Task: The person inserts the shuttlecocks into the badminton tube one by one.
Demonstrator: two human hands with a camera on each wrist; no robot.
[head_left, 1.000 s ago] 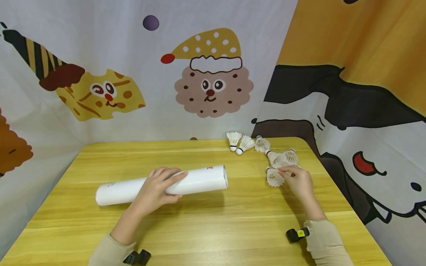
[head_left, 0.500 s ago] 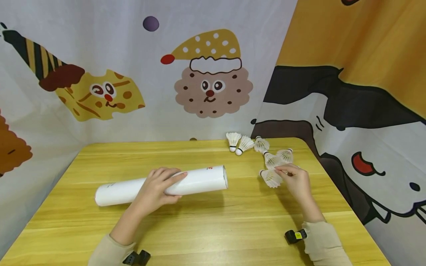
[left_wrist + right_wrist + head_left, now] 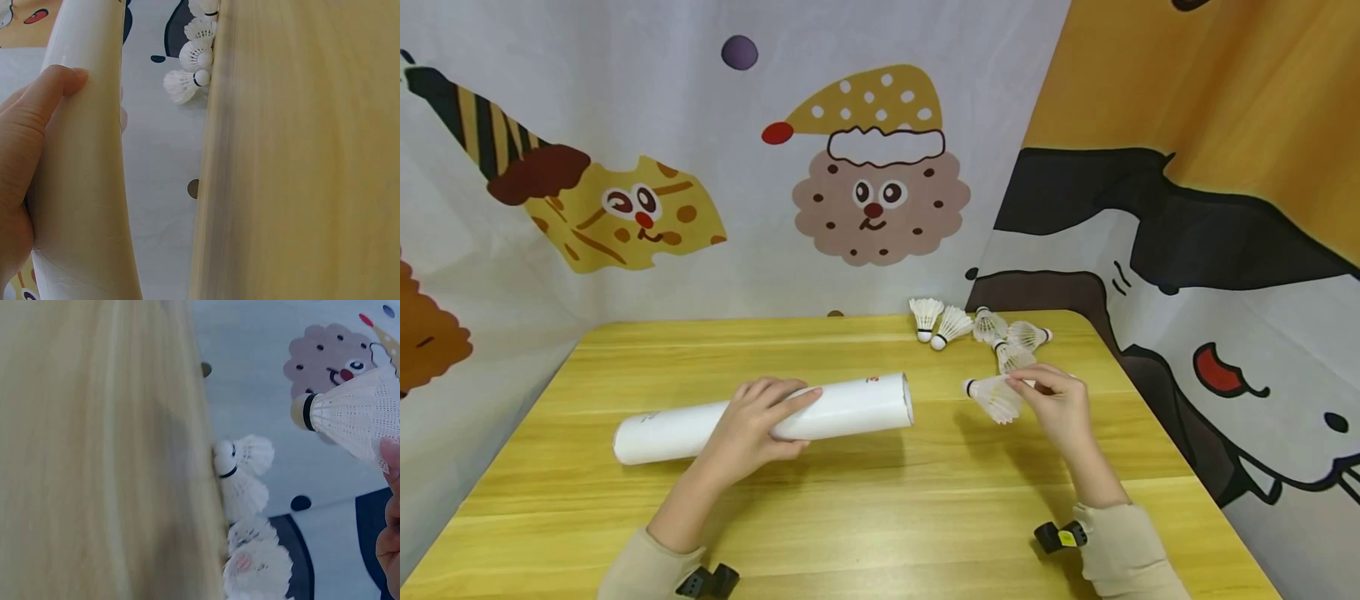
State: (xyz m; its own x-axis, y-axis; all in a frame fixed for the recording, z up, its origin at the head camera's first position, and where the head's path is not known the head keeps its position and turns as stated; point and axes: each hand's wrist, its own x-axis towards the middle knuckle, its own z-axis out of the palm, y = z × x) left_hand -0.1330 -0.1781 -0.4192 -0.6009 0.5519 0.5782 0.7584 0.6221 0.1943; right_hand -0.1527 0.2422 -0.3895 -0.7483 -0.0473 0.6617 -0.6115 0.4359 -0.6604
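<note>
My left hand (image 3: 758, 425) is wrapped around the middle of a long white tube (image 3: 857, 407), held at a slant with its right end higher. The left wrist view shows the thumb lying along the tube (image 3: 87, 162). Over the table's right part, my right hand (image 3: 1060, 408) pinches a white shuttlecock (image 3: 997, 398) by its skirt edge, its cork pointing left toward the tube. In the right wrist view that shuttlecock (image 3: 356, 412) has a black band near the cork, and only some fingers (image 3: 390, 462) show at the frame's edge.
Several more shuttlecocks (image 3: 953, 325) lie at the back right of the wooden table (image 3: 880, 517), some touching. A cartoon-print curtain (image 3: 685, 83) hangs behind the table and along its right side.
The pinched shuttlecock has lifted away from the others and moved left with my right hand. One shuttlecock beside it turned and settled farther back. The left hand and tube stayed put.
</note>
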